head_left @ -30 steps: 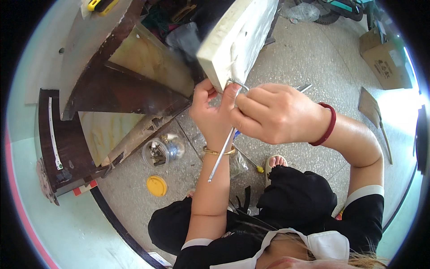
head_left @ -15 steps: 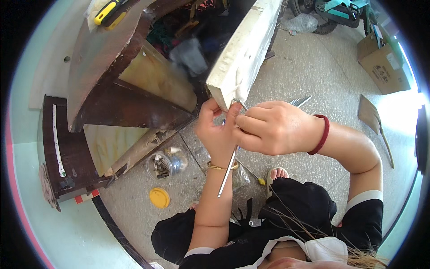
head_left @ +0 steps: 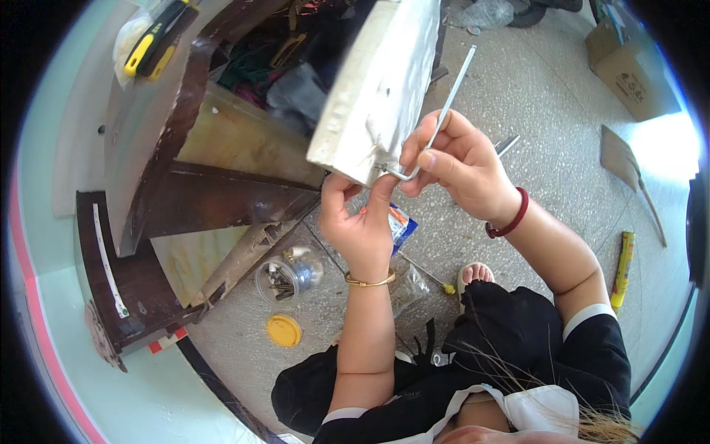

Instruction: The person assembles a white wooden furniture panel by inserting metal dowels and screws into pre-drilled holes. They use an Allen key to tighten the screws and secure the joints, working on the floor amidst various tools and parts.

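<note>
In my right hand (head_left: 467, 161) is a long L-shaped hex key (head_left: 449, 100), pinched between thumb and fingers, its long arm pointing up and away. The key's short bent end meets a small metal fastener (head_left: 381, 167) at the near corner of a cream-white board (head_left: 370, 96). My left hand (head_left: 361, 229) is closed at that corner, thumb and forefinger beside the fastener; the fingers behind the board are partly hidden. The board stands out from an opened dark-wood cabinet (head_left: 244, 189) with marbled panels.
Below the cabinet stand a clear jar of small hardware (head_left: 277, 280) and a yellow lid (head_left: 284, 331). A yellow-black cutter (head_left: 157, 38) lies on the cabinet top. On the speckled floor are a blue packet (head_left: 401, 224), a yellow tube (head_left: 624, 270), a brown flat-headed broom (head_left: 620, 157) and a cardboard box (head_left: 634, 80).
The hex key has swung from pointing down toward me to pointing up and away. My right hand has turned and loosened its fist into a pinch. The view has shifted slightly.
</note>
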`<state>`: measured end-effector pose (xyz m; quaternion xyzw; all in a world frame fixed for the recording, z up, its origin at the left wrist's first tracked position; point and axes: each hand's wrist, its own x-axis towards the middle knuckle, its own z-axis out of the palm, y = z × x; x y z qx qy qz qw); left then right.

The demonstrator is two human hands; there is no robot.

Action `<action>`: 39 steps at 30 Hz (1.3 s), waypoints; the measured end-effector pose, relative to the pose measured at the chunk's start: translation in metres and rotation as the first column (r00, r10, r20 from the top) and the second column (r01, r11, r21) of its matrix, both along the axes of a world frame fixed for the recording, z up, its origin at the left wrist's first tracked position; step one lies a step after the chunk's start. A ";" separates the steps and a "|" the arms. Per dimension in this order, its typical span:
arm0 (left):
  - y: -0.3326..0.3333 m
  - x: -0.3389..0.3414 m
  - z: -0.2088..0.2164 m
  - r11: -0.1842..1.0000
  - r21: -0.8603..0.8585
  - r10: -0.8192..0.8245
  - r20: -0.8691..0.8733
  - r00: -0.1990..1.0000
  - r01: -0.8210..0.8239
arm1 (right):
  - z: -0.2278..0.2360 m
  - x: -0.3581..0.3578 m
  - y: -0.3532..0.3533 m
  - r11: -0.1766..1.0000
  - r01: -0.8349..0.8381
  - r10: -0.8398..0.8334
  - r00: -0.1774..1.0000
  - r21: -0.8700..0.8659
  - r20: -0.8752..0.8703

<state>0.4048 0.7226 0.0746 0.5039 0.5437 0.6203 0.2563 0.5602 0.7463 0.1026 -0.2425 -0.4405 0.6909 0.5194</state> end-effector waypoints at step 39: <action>-0.002 -0.016 -0.005 0.936 0.135 -0.351 0.277 0.895 0.325 | -0.028 -0.029 -0.032 0.983 0.178 -0.158 0.947 -0.049 0.280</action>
